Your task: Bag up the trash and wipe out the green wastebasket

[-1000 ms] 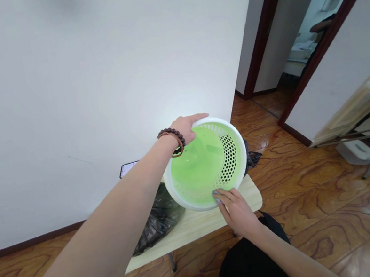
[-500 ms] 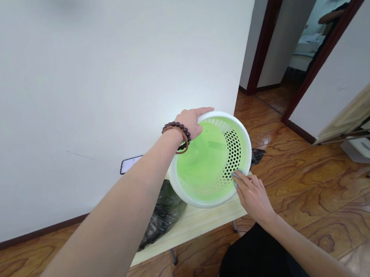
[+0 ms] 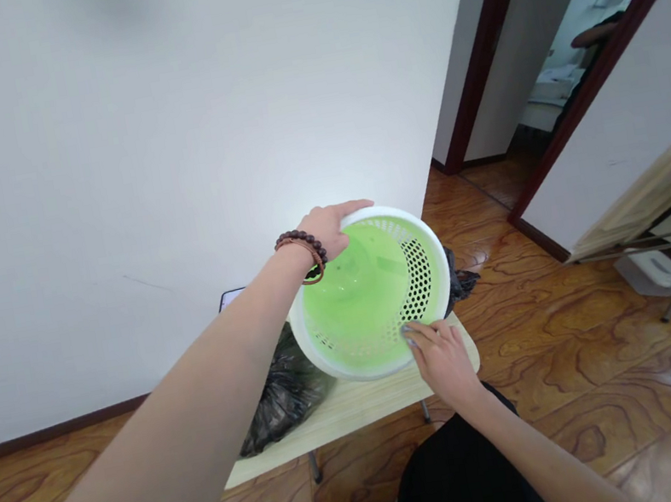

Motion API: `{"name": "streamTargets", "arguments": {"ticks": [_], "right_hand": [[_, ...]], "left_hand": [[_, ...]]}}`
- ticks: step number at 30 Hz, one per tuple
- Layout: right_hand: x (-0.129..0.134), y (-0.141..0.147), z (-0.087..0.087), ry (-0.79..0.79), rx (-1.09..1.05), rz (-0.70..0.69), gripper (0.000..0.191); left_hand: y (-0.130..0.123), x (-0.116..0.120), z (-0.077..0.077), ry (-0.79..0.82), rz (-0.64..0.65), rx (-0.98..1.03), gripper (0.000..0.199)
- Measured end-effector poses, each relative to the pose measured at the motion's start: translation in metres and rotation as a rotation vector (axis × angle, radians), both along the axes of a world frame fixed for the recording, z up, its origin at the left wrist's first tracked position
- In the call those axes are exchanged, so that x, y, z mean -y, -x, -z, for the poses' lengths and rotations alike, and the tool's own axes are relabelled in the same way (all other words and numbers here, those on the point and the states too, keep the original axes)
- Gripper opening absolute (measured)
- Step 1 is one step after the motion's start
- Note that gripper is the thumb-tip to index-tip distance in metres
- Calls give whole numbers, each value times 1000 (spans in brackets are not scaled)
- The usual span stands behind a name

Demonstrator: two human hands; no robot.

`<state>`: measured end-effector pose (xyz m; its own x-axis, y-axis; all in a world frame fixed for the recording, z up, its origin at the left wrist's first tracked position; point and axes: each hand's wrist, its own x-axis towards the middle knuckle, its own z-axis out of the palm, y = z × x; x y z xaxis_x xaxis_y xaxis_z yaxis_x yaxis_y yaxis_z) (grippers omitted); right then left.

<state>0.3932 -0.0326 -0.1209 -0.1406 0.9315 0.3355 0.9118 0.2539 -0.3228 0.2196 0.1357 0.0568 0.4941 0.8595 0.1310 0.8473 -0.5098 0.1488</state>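
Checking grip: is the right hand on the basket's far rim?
No: the left hand is there, the right hand at the near side of the basket.

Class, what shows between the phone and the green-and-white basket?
In the head view, the left forearm crosses the stretch between the phone and the basket, hiding whatever lies directly beneath.
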Motion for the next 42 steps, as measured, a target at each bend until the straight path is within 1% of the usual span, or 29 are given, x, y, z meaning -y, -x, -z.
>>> {"name": "streamTargets", "arguments": {"ticks": [2,3,5,7,8,9,11,13,15,17,20,22,23,25,29,31,32,34,36,38,40,42], "right_hand": [[-2,-4,0,-24,28,84,28],[-1,-1,1,-26,16,92,28],[6,16,3,-11,-43,33,28],[11,32,5,20,-96,-86,29],[12,35,5,29,-103,-130,30],[11,34,5,31,-93,-153,30],[4,19,5,9,-26,-124,30],[-4,-1,4,-36,62,-23,30],[-7,-11,5,-70,89,55,30],[-2,-3,6,-76,26,49,30],[13,26,8,-35,-99,-70,30],[17,35,8,-5,-94,-144,30],[16,32,7,2,-58,-164,30],[6,11,3,-4,56,-153,30],[-22,-50,-14,-71,240,-32,36],[-29,-62,-18,-99,272,10,37],[-29,-62,-17,-101,273,20,37],[-23,-48,-11,-84,250,9,35],[-11,-25,-2,-61,192,-35,32],[2,0,3,-36,110,-83,30],[10,16,1,-9,69,-130,29],[13,22,-7,3,86,-173,28]], "left_hand": [[-1,1,0,1,-7,-3,65],[-2,1,0,5,-15,-8,66],[-4,1,1,16,-36,-21,66],[-5,1,2,23,-43,-31,66],[-5,0,2,24,-41,-33,65],[-5,0,2,24,-37,-32,65],[-5,1,2,17,-35,-28,66],[-6,2,2,8,-42,-23,66],[-7,2,2,6,-45,-19,67],[-10,2,2,8,-52,-14,66],[-11,1,3,13,-48,-3,66],[-10,1,3,21,-32,11,66],[-9,1,3,26,-27,16,65],[-7,1,3,31,-29,14,65],[-6,0,3,15,-25,5,65],[-7,0,4,10,-18,15,65],[-7,0,4,10,-18,19,65],[-7,0,4,14,-27,23,65],[-7,1,4,17,-42,27,65],[-7,2,3,24,-53,29,64],[-6,3,3,36,-58,32,63],[-5,3,2,40,-63,39,63]]}}
